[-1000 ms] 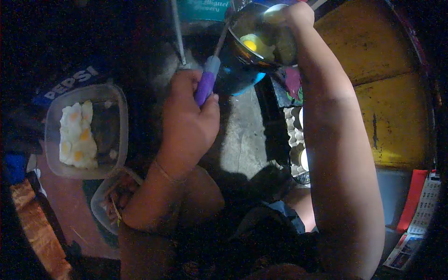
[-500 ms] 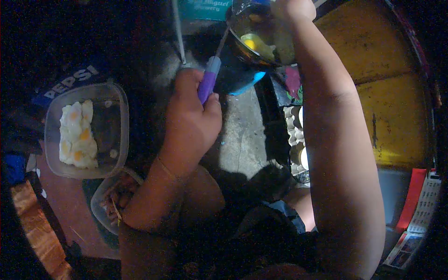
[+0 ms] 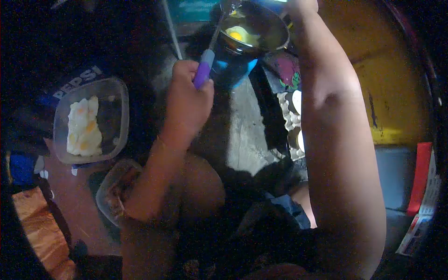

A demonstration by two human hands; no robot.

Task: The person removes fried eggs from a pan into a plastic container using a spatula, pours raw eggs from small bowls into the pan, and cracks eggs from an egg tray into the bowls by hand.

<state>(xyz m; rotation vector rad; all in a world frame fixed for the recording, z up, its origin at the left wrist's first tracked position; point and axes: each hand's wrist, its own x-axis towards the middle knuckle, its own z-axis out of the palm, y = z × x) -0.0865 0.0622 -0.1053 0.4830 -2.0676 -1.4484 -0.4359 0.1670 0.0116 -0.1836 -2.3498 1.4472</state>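
My left hand (image 3: 191,95) is closed around the purple handle of a metal cooking utensil (image 3: 203,72); its far end, by the pan, is hard to make out. A thin metal rod (image 3: 172,30) meets the same hand, and I cannot tell whether it is held. The dark frying pan (image 3: 283,45) holds oil and a frying egg (image 3: 236,34) with a yellow yolk, with another bit of egg farther up. Beneath the pan shows a blue flame (image 3: 249,69). My right hand (image 3: 304,5) is at the top edge beside the pan, its fingers mostly cut off or hidden.
Fried eggs (image 3: 85,128) lie in a clear plastic container (image 3: 122,109) at left. Below it, a second container (image 3: 106,189) of brownish food is partly behind my left arm. An egg tray (image 3: 293,122) with eggs stands beside my right forearm. A yellow-brown panel (image 3: 373,93) is at right.
The view has shifted slightly. My right hand has moved up, away from over the pan, exposing more of it. My left hand still holds the utensil, slightly higher and farther left.
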